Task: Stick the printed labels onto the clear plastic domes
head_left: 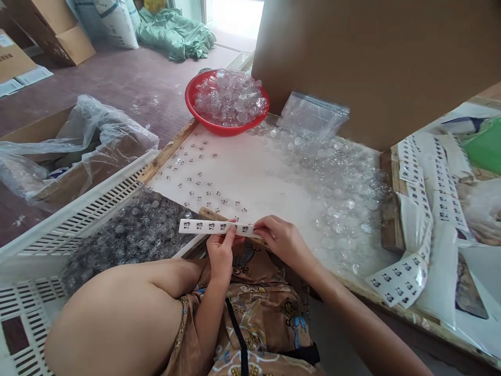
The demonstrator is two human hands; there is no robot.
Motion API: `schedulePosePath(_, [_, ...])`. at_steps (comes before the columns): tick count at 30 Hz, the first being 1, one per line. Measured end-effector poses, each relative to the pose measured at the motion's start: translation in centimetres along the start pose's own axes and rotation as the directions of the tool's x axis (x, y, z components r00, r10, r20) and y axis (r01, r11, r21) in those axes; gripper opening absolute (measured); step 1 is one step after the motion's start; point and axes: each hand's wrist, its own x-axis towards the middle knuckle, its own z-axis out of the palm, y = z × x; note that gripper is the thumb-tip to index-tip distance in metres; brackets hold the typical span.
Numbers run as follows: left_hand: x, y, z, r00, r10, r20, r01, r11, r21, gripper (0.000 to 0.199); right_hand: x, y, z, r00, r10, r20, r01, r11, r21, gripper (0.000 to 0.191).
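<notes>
1. Far left of the grip there's the white crate full of dark bits, and the strip's loose left end pokes out just over its near corner, so I'd watch that tail doesn't dip in and snag

2. Left hand has the strip pinched, thumb on top and fingers tucked under, nearer the right end than the left. Good spot imo, just press lightly so the little printed marks don't smudge or crease

3. Straight ahead of the grip is the white tabletop with loose prints scattered ahead and to the left, and past those the red bowl, heaped with clear pieces. I'd hold the forearms up so nothing gets dragged about

4. Right hand is pinching the strip's right end, fingertips closed up tight. Can't tell if a sticker is lifting there, too small to see, but a low, slow pull against the left thumb should go cleaner than a yank

5. Right of the grip, clear discs cover the tabletop, then come spare sheets draped over the wooden edge, handy but curly, so flatten one before using it
</notes>
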Motion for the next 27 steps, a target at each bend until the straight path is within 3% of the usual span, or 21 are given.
schedulePosePath(4, [0.0, 0.4, 0.2, 0.998, -0.009, -0.063, 0.005, 0.997, -0.071, 0.040, 1.4, 0.7, -0.6, 0.993, -0.016, -0.115, 0.031, 0.991, 0.133, 0.009])
schedulePosePath(7, [0.2, 0.4, 0.0, 0.999, -0.008, -0.049, 0.004, 0.997, -0.083, 0.039, 3.7, 2.8, -1.7, 0.971, 0.157, -0.183, -0.124, 0.976, 0.180, 0.012])
schedulePosePath(10, [0.3, 0.2, -0.1, 1.000, -0.019, -0.019, 0.018, 0.997, -0.068, 0.039, 5.6, 5.2, -2.1, 0.946, 0.308, -0.103, -0.293, 0.946, 0.139, 0.012])
schedulePosePath(13, [0.3, 0.0, -0.2, 1.000, -0.027, -0.011, 0.027, 0.998, -0.061, 0.038, 6.4, 6.6, -1.7, 0.934, 0.354, -0.044, -0.349, 0.932, 0.095, 0.010])
schedulePosePath(19, [0.2, 0.1, 0.0, 0.999, -0.039, -0.015, 0.038, 0.998, -0.055, 0.038, 6.7, 6.8, -0.8, 0.945, 0.325, -0.040, -0.327, 0.943, -0.056, 0.004])
schedulePosePath(27, [0.3, -0.1, 0.0, 0.998, -0.053, -0.015, 0.052, 0.998, -0.032, 0.042, 8.9, 4.8, 1.1, 0.981, 0.189, -0.040, -0.192, 0.934, -0.303, 0.010])
